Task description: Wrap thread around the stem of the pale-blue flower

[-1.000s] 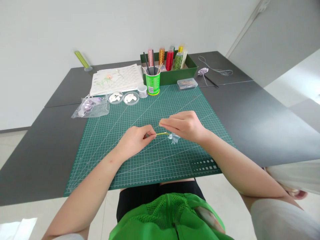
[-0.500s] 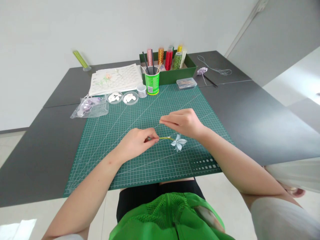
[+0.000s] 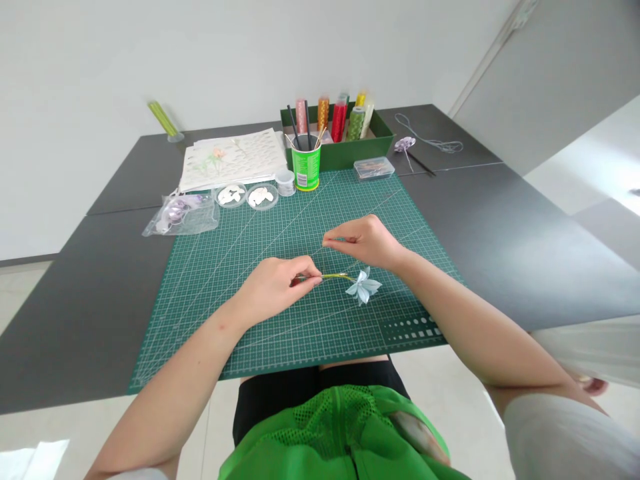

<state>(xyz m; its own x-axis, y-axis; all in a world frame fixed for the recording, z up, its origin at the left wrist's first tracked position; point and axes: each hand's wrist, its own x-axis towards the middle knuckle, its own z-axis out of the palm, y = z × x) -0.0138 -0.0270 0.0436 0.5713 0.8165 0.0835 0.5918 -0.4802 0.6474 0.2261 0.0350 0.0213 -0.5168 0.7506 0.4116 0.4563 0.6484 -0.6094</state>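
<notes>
My left hand point(image 3: 279, 283) pinches the thin stem of a pale blue artificial flower point(image 3: 363, 287). The yellow-green stem point(image 3: 334, 275) sticks out to the right of my fingertips and bends slightly at the bloom, which hangs over the green cutting mat point(image 3: 240, 347). Just above and right of the stem, my right hand point(image 3: 364, 241) is closed in a pinch, thumb and finger together. A very fine thread, barely visible, appears to run from that pinch down to the stem near my left fingertips.
Behind the mat stand a green cup point(image 3: 306, 167) with sticks and a dark green box point(image 3: 350, 152) with thread spools. Two dishes of white pieces point(image 3: 263, 197), a bagged purple flower point(image 3: 180, 213) and paper sheets point(image 3: 230, 160) lie left; a clear case point(image 3: 374, 168) lies right.
The flower has turned a little and shifted slightly right, so its petals face differently. My right hand has changed its angle above the stem; my left keeps its pinch.
</notes>
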